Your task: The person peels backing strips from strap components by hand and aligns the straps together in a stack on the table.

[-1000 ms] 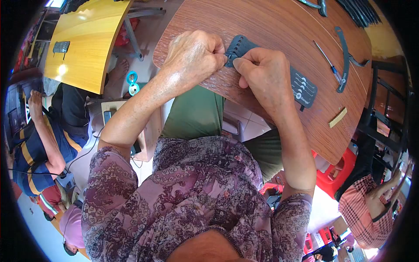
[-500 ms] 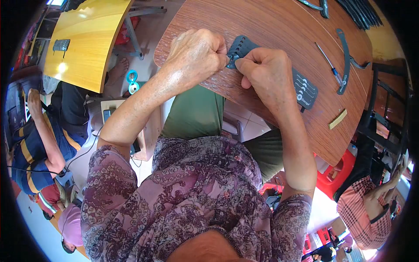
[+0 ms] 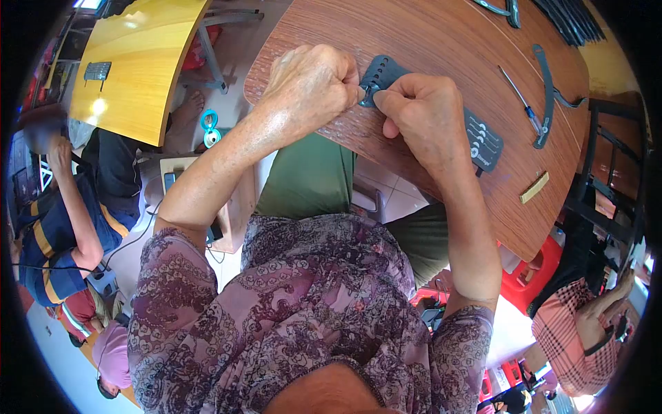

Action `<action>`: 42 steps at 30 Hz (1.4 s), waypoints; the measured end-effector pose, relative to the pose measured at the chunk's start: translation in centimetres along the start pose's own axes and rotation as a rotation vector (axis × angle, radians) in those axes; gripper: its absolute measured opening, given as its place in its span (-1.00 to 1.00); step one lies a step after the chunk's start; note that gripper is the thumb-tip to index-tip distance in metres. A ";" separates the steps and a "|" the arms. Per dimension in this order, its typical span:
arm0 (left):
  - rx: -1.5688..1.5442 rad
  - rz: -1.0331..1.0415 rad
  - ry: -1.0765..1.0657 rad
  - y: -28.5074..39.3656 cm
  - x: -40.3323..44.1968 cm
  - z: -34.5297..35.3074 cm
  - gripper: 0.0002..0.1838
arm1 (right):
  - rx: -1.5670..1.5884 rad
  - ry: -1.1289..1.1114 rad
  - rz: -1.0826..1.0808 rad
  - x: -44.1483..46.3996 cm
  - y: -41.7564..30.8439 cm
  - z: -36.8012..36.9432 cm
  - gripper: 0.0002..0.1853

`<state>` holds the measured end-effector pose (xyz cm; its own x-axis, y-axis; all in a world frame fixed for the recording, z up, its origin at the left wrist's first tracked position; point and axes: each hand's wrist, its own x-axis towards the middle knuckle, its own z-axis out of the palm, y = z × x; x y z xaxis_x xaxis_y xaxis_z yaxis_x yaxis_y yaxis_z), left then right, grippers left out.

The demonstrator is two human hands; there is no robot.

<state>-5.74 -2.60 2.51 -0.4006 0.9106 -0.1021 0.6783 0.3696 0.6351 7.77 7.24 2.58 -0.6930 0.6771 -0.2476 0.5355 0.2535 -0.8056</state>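
A dark grey flat panel [image 3: 384,67] with a row of small holes lies near the table's front edge. Its lower end has a small shiny part between my two hands. My left hand [image 3: 314,79] is closed, fingertips pinched at the left side of that end. From the right, my right hand [image 3: 424,114] is also closed, thumb and forefinger pinched together over the panel. What sits between the fingertips is too small to make out. Right of my right hand lies a dark grey panel [image 3: 483,141] with white markings; whether both are one piece is hidden.
On the brown table [image 3: 441,34] lie a screwdriver [image 3: 527,110], a dark curved strap [image 3: 545,103], a small yellowish bar [image 3: 534,188] and a stack of black strips [image 3: 565,21]. A yellow table [image 3: 138,55] stands at left. Other people sit on both sides.
My hands stay almost in the same place, with only a slight shift of the fingers at the panel's end. The person at left has moved an arm.
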 end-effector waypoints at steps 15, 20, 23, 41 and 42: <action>0.018 0.081 -0.036 -0.3 0.2 -0.3 -0.77 | 0.011 -0.013 0.013 0.2 0.3 -0.1 -0.80; 0.039 0.109 -0.034 -1.2 0.2 -0.1 -0.76 | 0.026 -0.015 0.029 0.2 0.1 -0.1 -0.80; 0.080 0.119 -0.051 -1.2 0.2 -0.2 -0.76 | 0.041 -0.009 0.033 0.3 0.3 0.1 -0.80; 0.025 0.066 -0.042 -0.4 0.2 -0.4 -0.75 | -0.027 0.049 -0.052 0.6 0.7 0.6 -0.80; 0.022 0.070 -0.039 -0.4 0.2 -0.4 -0.74 | -0.048 0.050 -0.053 0.6 0.7 0.6 -0.81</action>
<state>-6.38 -2.64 2.52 -0.3280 0.9405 -0.0883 0.7175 0.3089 0.6244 7.42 7.44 1.57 -0.6968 0.6950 -0.1775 0.5221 0.3217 -0.7899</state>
